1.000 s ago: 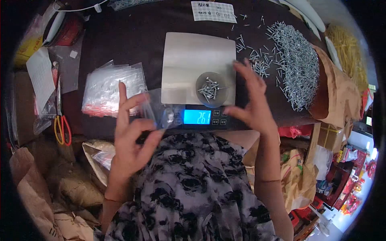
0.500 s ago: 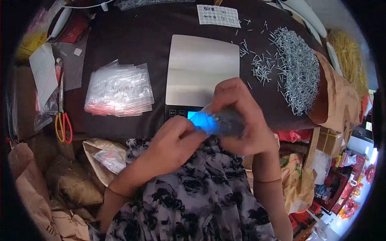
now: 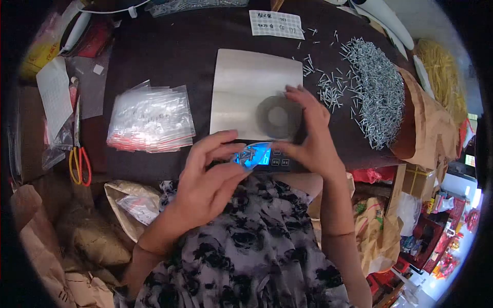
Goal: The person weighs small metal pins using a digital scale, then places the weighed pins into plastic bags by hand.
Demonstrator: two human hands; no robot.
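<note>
A small clear plastic bag (image 3: 250,155) with several silver screws inside is in my left hand (image 3: 208,177), its fingers curled around the bag's left side. The bag is in front of the scale's lit blue display. A round, grey, smoky-looking dish (image 3: 278,117), blurred, is over the right part of the scale's metal plate (image 3: 241,87). My right hand (image 3: 316,136) is beside the dish with thumb and fingers spread apart, the thumb close to the bag's right edge. Whether the fingers still touch the dish is hard to see.
A large heap of screws (image 3: 375,92) lies at the right by a brown paper bag (image 3: 429,123), with loose ones nearby. Stacked zip bags (image 3: 151,118) lie left of the scale. Scissors (image 3: 79,159) hang at the table's left edge. A label sheet (image 3: 277,24) is at the back.
The dish has gone from a tilted hold in my right hand at the display to over the scale plate. My right hand's fingers have spread. Screws now show in the bag.
</note>
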